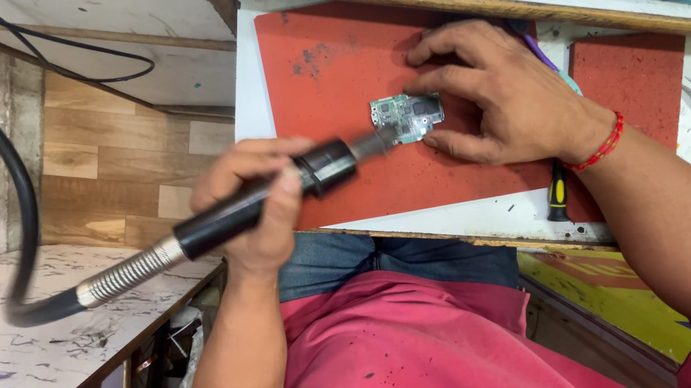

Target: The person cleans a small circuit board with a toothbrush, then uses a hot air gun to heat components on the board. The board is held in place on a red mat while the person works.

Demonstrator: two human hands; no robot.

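Circuit board (407,116) mid red mat (324,66); right hand (497,94) pins edge.

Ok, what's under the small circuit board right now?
The circuit board lies flat on the red mat, which sits on a white surface. The right hand steadies its edge with its fingers. Whatever is under the hand's palm is hidden.

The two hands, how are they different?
The left hand is curled round a black tool handle; the right hand lies flat and open on the red mat. The left hand sits at the table's near edge; the right hand rests further in, its fingers around a small green circuit board. The right wrist has a red bracelet; the left is bare. Both work at the same board.
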